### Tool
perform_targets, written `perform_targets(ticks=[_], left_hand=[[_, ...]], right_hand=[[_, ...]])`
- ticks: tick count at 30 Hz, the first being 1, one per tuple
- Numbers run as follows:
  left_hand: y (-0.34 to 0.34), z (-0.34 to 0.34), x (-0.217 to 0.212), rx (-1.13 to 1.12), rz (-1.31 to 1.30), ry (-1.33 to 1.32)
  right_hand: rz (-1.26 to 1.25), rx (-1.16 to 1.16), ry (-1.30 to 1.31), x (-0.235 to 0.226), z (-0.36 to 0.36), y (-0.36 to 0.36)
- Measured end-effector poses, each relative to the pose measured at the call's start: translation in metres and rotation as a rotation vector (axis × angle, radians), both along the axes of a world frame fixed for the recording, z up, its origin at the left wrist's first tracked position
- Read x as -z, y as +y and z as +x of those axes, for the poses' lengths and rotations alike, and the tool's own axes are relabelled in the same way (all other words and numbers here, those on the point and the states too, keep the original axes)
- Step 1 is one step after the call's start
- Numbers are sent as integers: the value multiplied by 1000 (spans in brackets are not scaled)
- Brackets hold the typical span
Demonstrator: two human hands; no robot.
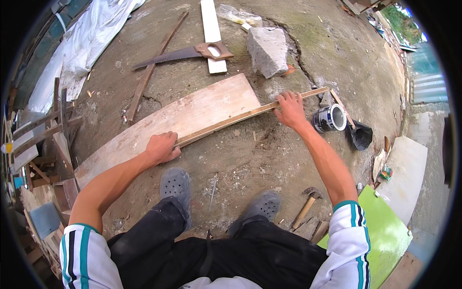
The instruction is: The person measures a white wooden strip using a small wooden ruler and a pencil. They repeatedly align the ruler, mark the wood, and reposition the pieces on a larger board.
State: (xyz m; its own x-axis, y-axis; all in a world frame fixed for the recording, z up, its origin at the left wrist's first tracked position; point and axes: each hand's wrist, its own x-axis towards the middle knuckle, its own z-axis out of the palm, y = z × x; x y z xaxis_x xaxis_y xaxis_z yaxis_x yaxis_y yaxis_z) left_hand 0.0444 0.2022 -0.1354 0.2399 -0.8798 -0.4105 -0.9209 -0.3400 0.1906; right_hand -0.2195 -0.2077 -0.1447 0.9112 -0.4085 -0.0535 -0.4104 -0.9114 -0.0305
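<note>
A long thin wooden strip (240,118) lies along the near edge of a wide pale wooden board (192,113) on the bare ground. My left hand (161,148) grips the strip's near left end. My right hand (290,108) presses down on the strip close to its far right end. Both of my grey shoes (175,185) stand just in front of the board.
A handsaw (185,53) lies beyond the board beside a white plank (211,29) and a grey stone block (268,50). A tin can (329,118) and a black bag (360,136) sit to the right. A hammer (305,206) lies near my right foot, a green panel (385,231) beside it. Wooden frames (43,139) crowd the left.
</note>
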Motion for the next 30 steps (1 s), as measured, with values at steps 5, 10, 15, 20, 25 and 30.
perform_targets(ticks=[5,10,15,20,25,30], left_hand=[[-4,-2,5,11,19,8],[-3,-2,14,32,24,2],[-6,-1,17,77,-4,15],[-6,1,17,86,-16,21],[-5,3,17,76,-31,52],[-6,3,16,70,-26,60]], right_hand=[[73,33,-122,7,6,31],[136,138,-161,14,9,50],[156,184,-181,20,3,53],[111,111,-185,16,4,47],[40,-1,-140,12,2,38],[35,-23,-55,4,7,33]])
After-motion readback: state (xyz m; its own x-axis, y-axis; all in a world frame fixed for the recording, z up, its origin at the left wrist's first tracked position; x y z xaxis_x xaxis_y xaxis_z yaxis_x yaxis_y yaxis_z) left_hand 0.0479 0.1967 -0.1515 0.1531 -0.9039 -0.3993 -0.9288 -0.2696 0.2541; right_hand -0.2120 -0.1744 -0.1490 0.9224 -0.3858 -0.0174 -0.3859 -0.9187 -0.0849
